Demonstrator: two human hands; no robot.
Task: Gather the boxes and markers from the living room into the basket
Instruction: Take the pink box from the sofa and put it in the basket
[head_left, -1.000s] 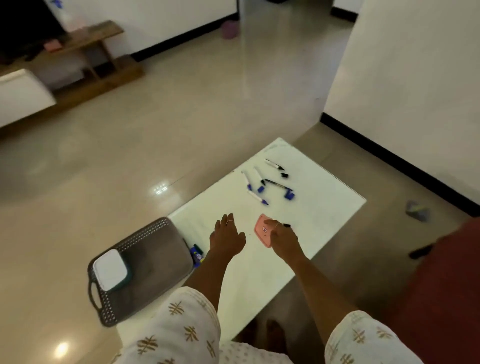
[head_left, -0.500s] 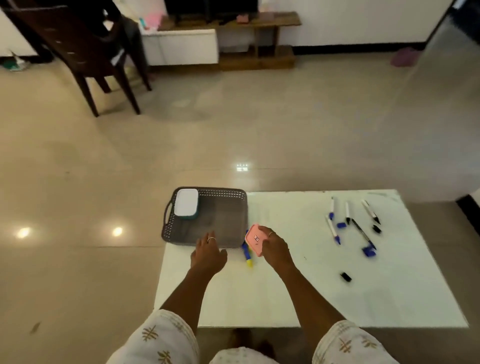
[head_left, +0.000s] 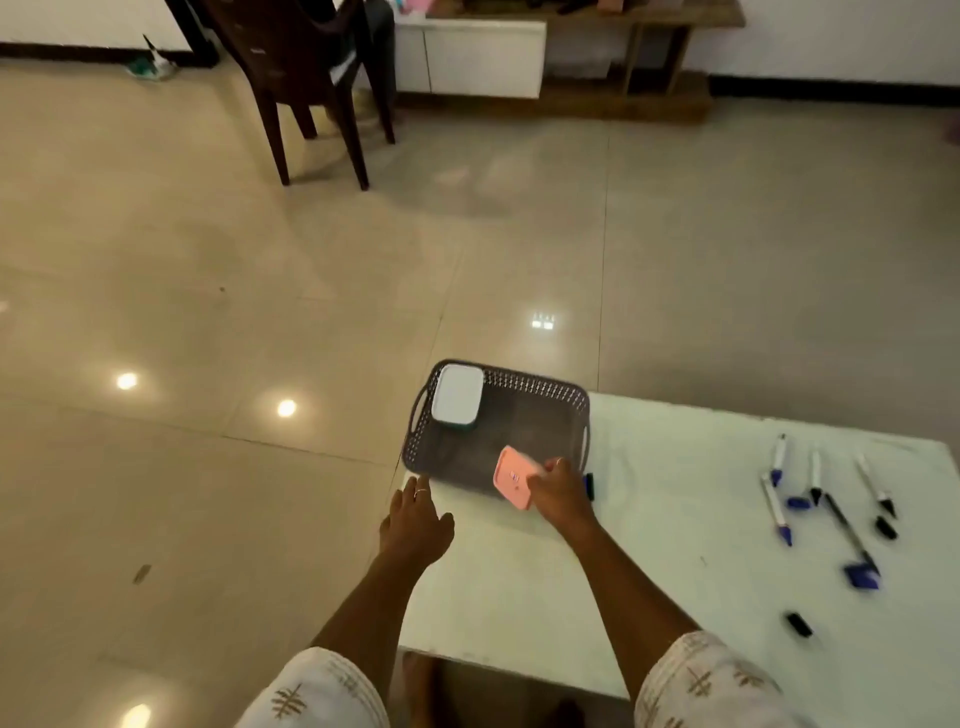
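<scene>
A salmon-pink rectangular box (head_left: 511, 479) is seen over a perforated grey plastic basket (head_left: 540, 395); blue-capped white markers (head_left: 777, 460) are scattered on a white tabletop (head_left: 675, 545); cream sleeves (head_left: 701, 680) are printed with tan motifs.

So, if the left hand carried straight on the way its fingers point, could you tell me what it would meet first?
Most likely the near left corner of the grey basket: the left hand points up and slightly right toward it, open. Height above the table is unclear.
</scene>
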